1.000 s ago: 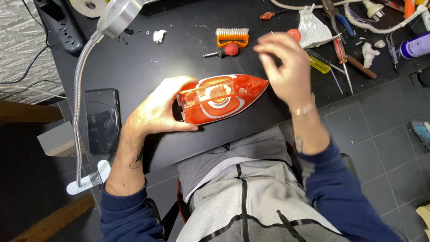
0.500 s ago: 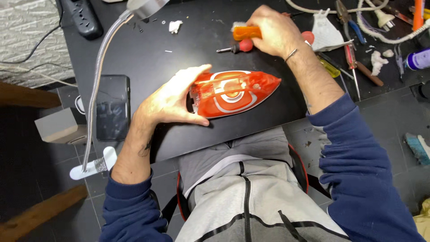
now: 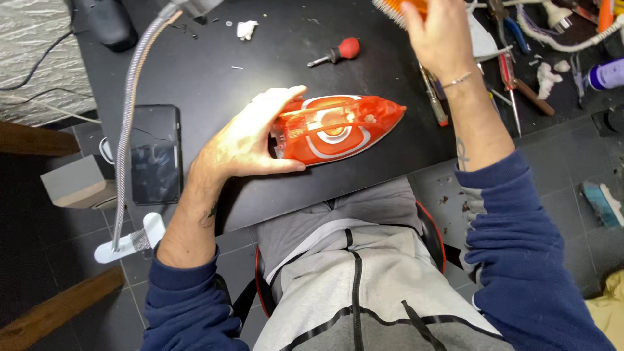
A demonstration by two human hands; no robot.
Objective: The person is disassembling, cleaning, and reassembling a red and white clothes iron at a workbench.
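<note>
— Where's the iron now?

— The orange iron housing (image 3: 338,127) lies on its side near the front edge of the black table (image 3: 214,65), its pointed end toward the person's right. The left hand (image 3: 250,140) clasps its blunt end, thumb beneath, fingers over the top.

— What's changed?

— The right hand (image 3: 439,36), which half a second ago was reaching down onto the orange brush (image 3: 396,6), has lifted it; now it's closed around it at the top edge. To me that suggests brushing the iron comes next.

— Count things?

— One iron, one brush, one red-handled screwdriver (image 3: 338,52) lying free, one dark phone (image 3: 155,155), one gooseneck lamp (image 3: 133,110). The tools at the right are too cluttered to count.
</note>
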